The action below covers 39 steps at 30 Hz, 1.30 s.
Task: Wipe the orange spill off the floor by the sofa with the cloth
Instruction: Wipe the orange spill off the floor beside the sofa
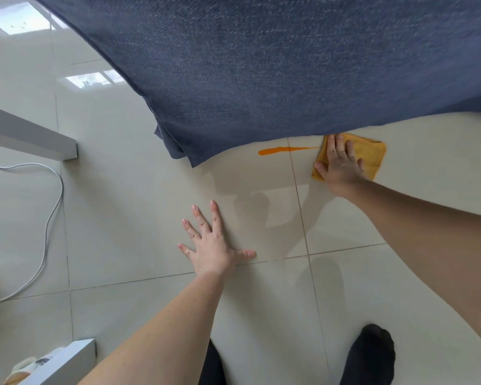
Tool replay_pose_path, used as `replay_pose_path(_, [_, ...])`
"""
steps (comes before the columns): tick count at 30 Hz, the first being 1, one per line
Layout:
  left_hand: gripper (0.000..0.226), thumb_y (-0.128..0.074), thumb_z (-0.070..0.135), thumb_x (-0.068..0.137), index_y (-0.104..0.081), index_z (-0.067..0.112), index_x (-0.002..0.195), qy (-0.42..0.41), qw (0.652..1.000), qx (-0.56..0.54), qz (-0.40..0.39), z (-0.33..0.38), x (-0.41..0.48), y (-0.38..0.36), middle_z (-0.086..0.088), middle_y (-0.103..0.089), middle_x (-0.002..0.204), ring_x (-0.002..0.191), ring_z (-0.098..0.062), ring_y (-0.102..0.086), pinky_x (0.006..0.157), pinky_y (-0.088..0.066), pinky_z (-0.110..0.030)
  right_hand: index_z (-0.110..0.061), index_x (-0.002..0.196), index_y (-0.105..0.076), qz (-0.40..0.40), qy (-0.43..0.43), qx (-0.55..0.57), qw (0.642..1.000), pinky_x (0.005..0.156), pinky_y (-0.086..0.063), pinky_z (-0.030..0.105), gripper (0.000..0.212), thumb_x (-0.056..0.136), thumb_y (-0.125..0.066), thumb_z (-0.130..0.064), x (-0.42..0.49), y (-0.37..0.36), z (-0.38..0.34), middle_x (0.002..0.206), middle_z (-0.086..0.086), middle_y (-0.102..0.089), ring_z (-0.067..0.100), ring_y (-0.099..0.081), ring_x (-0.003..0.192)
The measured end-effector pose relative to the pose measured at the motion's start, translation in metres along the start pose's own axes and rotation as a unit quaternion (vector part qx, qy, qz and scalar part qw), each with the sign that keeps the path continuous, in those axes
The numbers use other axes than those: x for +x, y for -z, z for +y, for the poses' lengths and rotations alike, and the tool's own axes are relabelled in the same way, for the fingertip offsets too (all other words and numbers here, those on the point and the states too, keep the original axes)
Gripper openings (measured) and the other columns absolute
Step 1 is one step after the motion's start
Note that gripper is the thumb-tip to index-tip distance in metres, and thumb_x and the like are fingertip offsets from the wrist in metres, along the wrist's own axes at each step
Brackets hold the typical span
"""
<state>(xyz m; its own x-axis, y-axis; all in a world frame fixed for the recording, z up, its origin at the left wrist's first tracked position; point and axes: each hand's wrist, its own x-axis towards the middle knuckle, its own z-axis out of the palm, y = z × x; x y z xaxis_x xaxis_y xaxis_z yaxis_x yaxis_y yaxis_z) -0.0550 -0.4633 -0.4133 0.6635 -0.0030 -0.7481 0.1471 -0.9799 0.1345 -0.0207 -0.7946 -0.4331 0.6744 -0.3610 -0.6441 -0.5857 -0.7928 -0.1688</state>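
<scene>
The cloth [364, 155] is pinned flat to the floor [122, 218] under the right hand [340, 168], whose fingers are spread and pressed down on it rather than curled around it, probably so that the whole palm can drive the wipe. The cloth's left edge is touching the right end of the spill [286, 150], 1 thin orange streak lying just beside the sofa [261, 65] edge, still unwiped. The left hand [214, 245] is laid open on the bare tile, nothing held, apparently placed there to carry the person's weight while leaning forward.
</scene>
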Motion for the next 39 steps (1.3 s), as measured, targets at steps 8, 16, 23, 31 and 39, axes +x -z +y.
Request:
replay_pose_path(8, [0.160, -0.088, 0.073, 0.056, 0.037, 0.047, 0.153, -0.003, 1.000, -0.011, 0.007, 0.000, -0.001, 0.001, 0.001, 0.045, 0.166, 0.156, -0.040, 0.031, 0.121, -0.003, -0.076, -0.029, 0.162, 0.019, -0.021, 0.040, -0.059, 0.997, 0.127, -0.011, 0.059, 0.083, 0.104, -0.031, -0.060, -0.022, -0.009, 0.019, 0.172, -0.008, 0.019, 0.023, 0.010, 0.160])
replay_pose_path(16, [0.159, -0.088, 0.072, 0.057, 0.036, 0.048, 0.154, -0.003, 1.000, -0.021, 0.008, 0.000, -0.002, 0.000, 0.002, 0.045, 0.166, 0.156, -0.039, 0.032, 0.122, -0.001, -0.075, -0.030, 0.162, 0.020, -0.010, 0.070, -0.075, 0.995, 0.126, -0.009, 0.060, 0.077, 0.105, -0.024, -0.058, -0.027, -0.016, -0.002, 0.172, -0.009, 0.020, 0.022, 0.011, 0.160])
replay_pose_path(23, [0.160, -0.088, 0.073, 0.054, 0.035, 0.049, 0.154, -0.003, 1.000, -0.019, 0.019, -0.001, -0.002, -0.002, 0.003, 0.044, 0.167, 0.157, -0.039, 0.030, 0.122, -0.002, -0.075, -0.028, 0.163, 0.016, -0.005, 0.006, -0.032, 0.999, 0.124, -0.011, 0.065, 0.078, 0.106, -0.029, -0.055, -0.004, -0.003, -0.014, 0.173, -0.007, 0.016, 0.026, 0.010, 0.160])
replay_pose_path(31, [0.160, -0.088, 0.073, 0.055, 0.034, 0.048, 0.155, -0.002, 1.000, -0.018, 0.020, -0.001, -0.001, -0.001, 0.003, 0.043, 0.167, 0.157, -0.039, 0.030, 0.122, -0.001, -0.074, -0.030, 0.162, 0.018, -0.023, 0.070, -0.102, 0.992, 0.126, -0.014, 0.061, 0.081, 0.103, -0.027, -0.062, -0.018, -0.009, 0.004, 0.172, -0.010, 0.019, 0.023, 0.009, 0.160])
replay_pose_path(39, [0.161, -0.089, 0.074, 0.053, 0.034, 0.049, 0.154, 0.003, 1.000, -0.020, 0.023, 0.000, -0.002, 0.000, 0.003, 0.043, 0.167, 0.157, -0.038, 0.030, 0.122, -0.002, -0.074, -0.030, 0.162, 0.020, -0.010, 0.090, -0.096, 0.991, 0.126, -0.010, 0.062, 0.077, 0.105, -0.024, -0.057, -0.024, -0.021, -0.028, 0.172, -0.010, 0.020, 0.024, 0.012, 0.160])
